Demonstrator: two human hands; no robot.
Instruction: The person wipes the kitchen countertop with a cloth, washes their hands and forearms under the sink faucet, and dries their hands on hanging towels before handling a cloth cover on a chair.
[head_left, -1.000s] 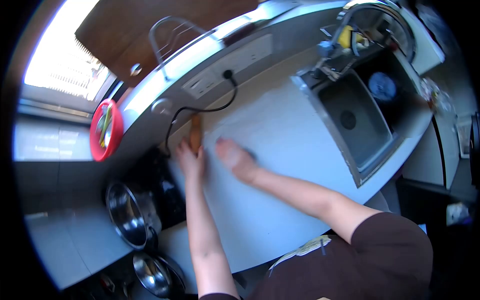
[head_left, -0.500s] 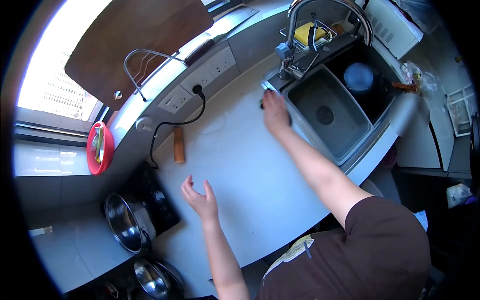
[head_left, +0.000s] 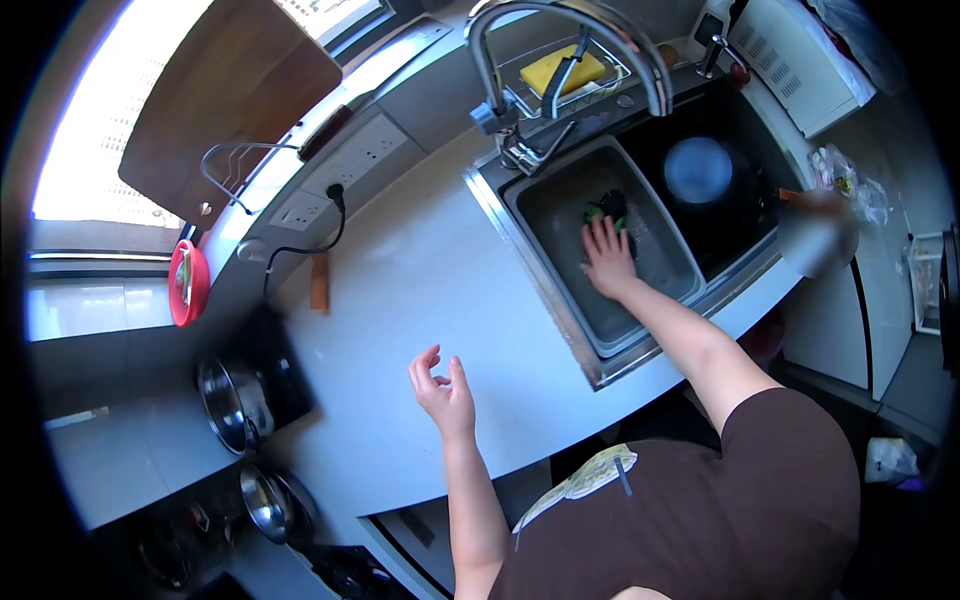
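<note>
Touching dark bundle (head_left: 611,206), partly hidden, shape unclear

Black-and-green item (head_left: 612,205), partly covered, in basin (head_left: 562,238)

The fingers of the right hand (head_left: 608,262) partly cover the black-and-green item (head_left: 612,208) in the sink, so its full shape cannot be told. The round bluish thing (head_left: 698,170) in the dark basin and the pale grey thing (head_left: 818,240) at the sink's outer edge are blurred. What lies in the red basket (head_left: 203,283) is too small to name. The top picture edge cuts off the brown board (head_left: 225,110).
</note>
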